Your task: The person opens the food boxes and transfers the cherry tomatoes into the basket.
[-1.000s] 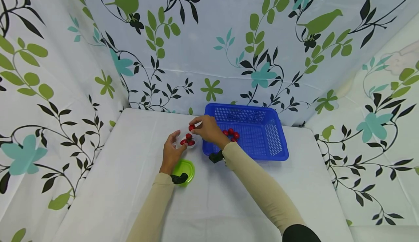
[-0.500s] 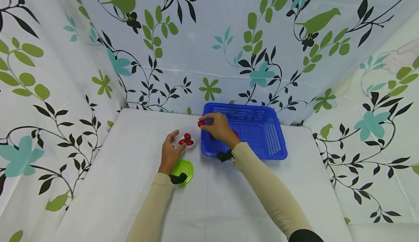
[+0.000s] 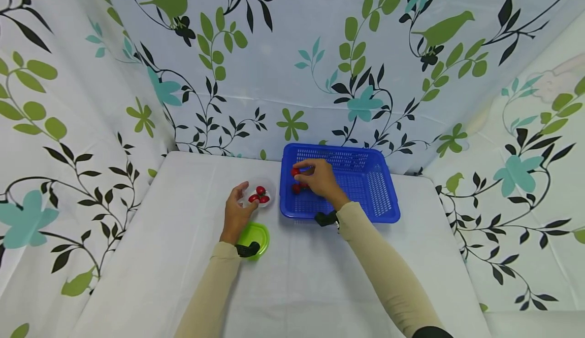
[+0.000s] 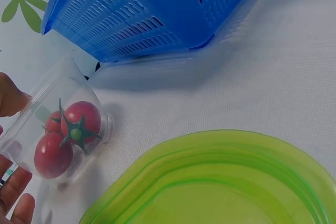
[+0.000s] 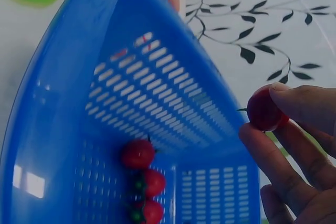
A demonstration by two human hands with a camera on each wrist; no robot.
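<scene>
My right hand (image 3: 318, 179) pinches a cherry tomato (image 5: 265, 108) between thumb and fingertips, over the left part of the blue basket (image 3: 370, 196). Inside that basket lie several more cherry tomatoes (image 5: 153, 183), partly hidden by the hand in the head view. On the left, my left hand (image 3: 236, 211) holds a small clear plastic container (image 4: 86, 85), thumb on one side and fingers on the other. It contains three cherry tomatoes (image 4: 53, 155), with green stems showing in the left wrist view.
A green lid (image 3: 256, 236) lies on the white-covered table (image 3: 192, 186), beside and partly beneath the left wrist. The basket's raised rim (image 3: 335, 147) stands right of the container. Behind the table hangs a patterned curtain (image 3: 265, 74).
My right hand has moved right with its cherry tomato, from above the clear container to over the blue basket. The left hand has stayed at the container.
</scene>
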